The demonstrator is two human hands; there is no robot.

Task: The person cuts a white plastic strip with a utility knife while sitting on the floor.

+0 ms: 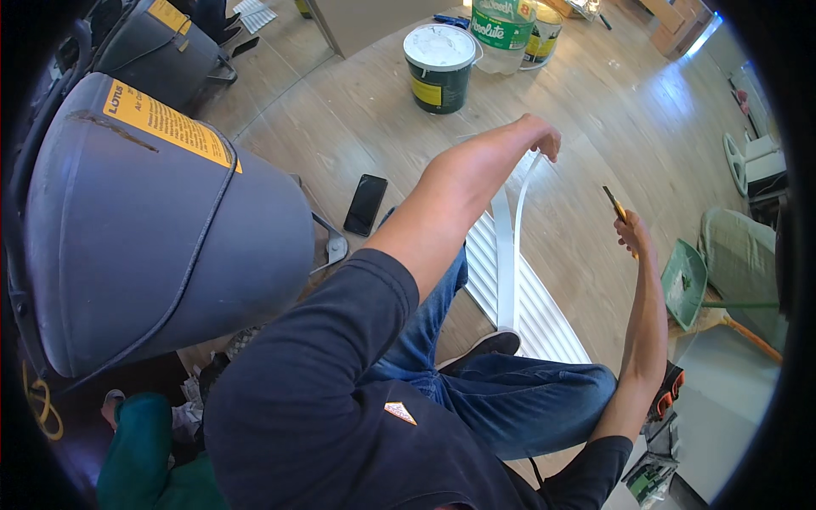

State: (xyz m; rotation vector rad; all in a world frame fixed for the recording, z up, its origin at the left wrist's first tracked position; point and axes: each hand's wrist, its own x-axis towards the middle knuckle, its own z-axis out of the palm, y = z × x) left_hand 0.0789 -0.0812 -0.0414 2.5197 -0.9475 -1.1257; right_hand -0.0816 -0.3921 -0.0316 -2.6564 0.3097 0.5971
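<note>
My left hand (541, 136) reaches forward with bent fingers, closed on the upper end of a thin white strip (521, 200). That strip curves down toward my dark shoe (493, 343). Beside it runs a wider, flat white strip (506, 263), its lower end by the shoe. Both lie over a white ribbed panel (544, 299) on the floor. Off to the right, my right hand (631, 234) grips a yellow and black utility knife (614, 204), its tip angled up and away from me. The knife is apart from the strips. The left fingertips are partly hidden.
A black phone (365, 205) lies left of the panel, near a large grey machine (178, 229) with a cord. Ahead stand a white-lidded bucket (439, 68) and a green-labelled clear container (501, 34). A green dustpan (685, 283) sits at the right. Someone's green-clothed leg (140, 450) shows lower left.
</note>
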